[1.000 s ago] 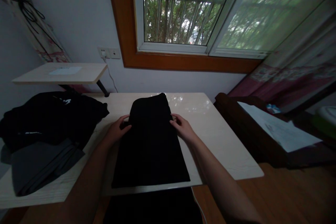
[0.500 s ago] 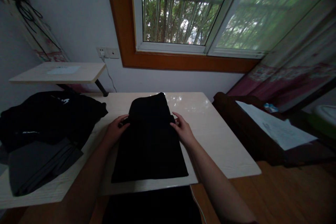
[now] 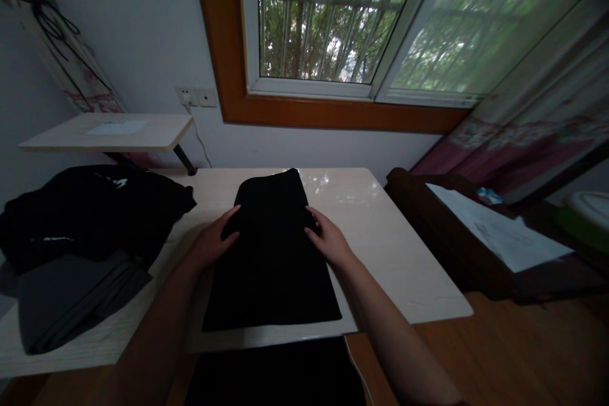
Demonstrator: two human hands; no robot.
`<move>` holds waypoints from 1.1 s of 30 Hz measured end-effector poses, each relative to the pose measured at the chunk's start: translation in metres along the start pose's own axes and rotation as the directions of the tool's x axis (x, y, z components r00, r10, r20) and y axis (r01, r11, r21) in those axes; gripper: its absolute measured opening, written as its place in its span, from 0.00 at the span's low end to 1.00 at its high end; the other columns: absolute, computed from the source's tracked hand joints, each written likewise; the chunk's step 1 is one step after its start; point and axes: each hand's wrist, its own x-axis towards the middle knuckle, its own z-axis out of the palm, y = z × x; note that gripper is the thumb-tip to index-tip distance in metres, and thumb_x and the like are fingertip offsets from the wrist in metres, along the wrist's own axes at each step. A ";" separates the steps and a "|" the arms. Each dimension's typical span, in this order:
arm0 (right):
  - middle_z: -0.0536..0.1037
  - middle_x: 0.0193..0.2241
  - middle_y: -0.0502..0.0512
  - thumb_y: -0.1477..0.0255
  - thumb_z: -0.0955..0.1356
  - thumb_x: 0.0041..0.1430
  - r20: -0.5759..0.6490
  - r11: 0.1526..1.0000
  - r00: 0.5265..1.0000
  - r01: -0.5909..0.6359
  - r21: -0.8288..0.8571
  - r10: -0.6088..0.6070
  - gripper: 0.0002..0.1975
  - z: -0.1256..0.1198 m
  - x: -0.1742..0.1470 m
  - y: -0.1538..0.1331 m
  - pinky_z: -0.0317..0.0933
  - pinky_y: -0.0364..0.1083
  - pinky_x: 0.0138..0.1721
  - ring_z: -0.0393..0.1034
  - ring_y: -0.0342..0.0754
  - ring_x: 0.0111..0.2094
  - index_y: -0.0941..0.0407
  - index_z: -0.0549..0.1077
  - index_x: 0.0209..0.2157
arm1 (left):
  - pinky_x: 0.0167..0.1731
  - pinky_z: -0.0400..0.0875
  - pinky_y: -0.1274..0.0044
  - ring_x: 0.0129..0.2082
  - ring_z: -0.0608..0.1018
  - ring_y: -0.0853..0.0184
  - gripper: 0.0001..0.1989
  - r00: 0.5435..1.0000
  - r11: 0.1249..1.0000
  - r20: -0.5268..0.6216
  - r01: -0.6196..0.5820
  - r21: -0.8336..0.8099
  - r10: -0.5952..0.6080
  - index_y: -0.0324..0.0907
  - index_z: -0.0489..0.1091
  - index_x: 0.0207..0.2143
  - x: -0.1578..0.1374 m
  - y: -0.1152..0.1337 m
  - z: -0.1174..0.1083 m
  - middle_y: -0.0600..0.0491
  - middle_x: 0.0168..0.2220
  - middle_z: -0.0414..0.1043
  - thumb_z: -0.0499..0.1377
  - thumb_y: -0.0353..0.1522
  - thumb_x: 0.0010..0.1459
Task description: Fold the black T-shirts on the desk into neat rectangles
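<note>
Nearest me, at the bottom centre of the frame, a dark shape (image 3: 276,374) sits below the bench edge; I can't tell what it is. Just above it, the near edge of a folded black cloth (image 3: 273,273) lies close to the front of the pale bench (image 3: 390,254). The cloth lies flat in the centre of the frame, its long axis running from the person towards the window.

Farther up, the left grip (image 3: 210,245) and the right grip (image 3: 332,243) flank it, both touching its long sides above mid-length. The cloth is directly between them, so neither hand is clearly nearer. Each has thumb and fingers parted, fingertips resting on the cloth's margins; neither looks clenched, though I can't see what the hidden fingers do.

At the left of the frame, the bench carries a grey folded cloth (image 3: 78,298) against a heap of black clothing (image 3: 95,216), well apart from the centre piece. To the right, the bench top is pale and a little shiny. Beyond, a raised shelf (image 3: 162,133) stands at the left, brown furniture (image 3: 419,193) bears a white sheet (image 3: 495,228) at the right, and the window (image 3: 328,32) fills the upper centre.
</note>
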 end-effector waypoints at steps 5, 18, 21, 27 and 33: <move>0.70 0.63 0.55 0.71 0.67 0.61 0.065 0.999 0.998 0.024 0.028 -0.026 0.34 -0.004 -0.003 -0.004 0.60 0.58 0.62 0.67 0.55 0.61 0.45 0.60 0.68 | 0.62 0.66 0.58 0.62 0.73 0.52 0.39 0.999 0.999 0.044 0.016 -0.033 -0.014 0.53 0.52 0.71 -0.005 -0.002 -0.005 0.50 0.68 0.62 0.61 0.41 0.60; 0.79 0.50 0.55 0.67 0.72 0.57 0.231 0.949 0.966 -0.179 0.259 0.118 0.19 -0.010 -0.010 0.007 0.64 0.53 0.54 0.73 0.53 0.50 0.50 0.77 0.52 | 0.60 0.69 0.59 0.61 0.72 0.53 0.37 0.996 0.981 0.090 0.021 -0.195 -0.003 0.52 0.58 0.68 -0.006 -0.011 -0.009 0.49 0.67 0.64 0.63 0.39 0.57; 0.80 0.44 0.54 0.64 0.74 0.56 0.308 0.910 0.933 -0.280 0.306 0.184 0.20 -0.014 -0.014 0.007 0.67 0.51 0.48 0.74 0.51 0.43 0.52 0.77 0.51 | 0.57 0.71 0.60 0.60 0.74 0.53 0.37 0.991 0.963 0.133 0.052 -0.263 -0.018 0.52 0.59 0.68 -0.007 -0.011 -0.011 0.49 0.66 0.65 0.64 0.38 0.56; 0.79 0.36 0.51 0.63 0.75 0.53 0.487 0.826 0.851 -0.411 0.387 0.195 0.23 -0.026 -0.026 -0.006 0.68 0.49 0.42 0.74 0.49 0.37 0.52 0.76 0.51 | 0.54 0.74 0.61 0.59 0.75 0.52 0.36 0.972 0.931 0.230 0.131 -0.341 -0.052 0.53 0.65 0.64 -0.011 -0.004 -0.021 0.48 0.64 0.68 0.68 0.38 0.52; 0.77 0.33 0.50 0.62 0.73 0.57 0.359 0.875 0.911 -0.331 0.353 0.200 0.20 -0.027 -0.025 -0.007 0.67 0.49 0.36 0.70 0.47 0.31 0.51 0.78 0.50 | 0.51 0.75 0.61 0.52 0.79 0.53 0.34 0.988 0.939 0.133 0.114 -0.325 -0.074 0.51 0.66 0.64 -0.010 -0.003 -0.021 0.48 0.54 0.77 0.66 0.39 0.54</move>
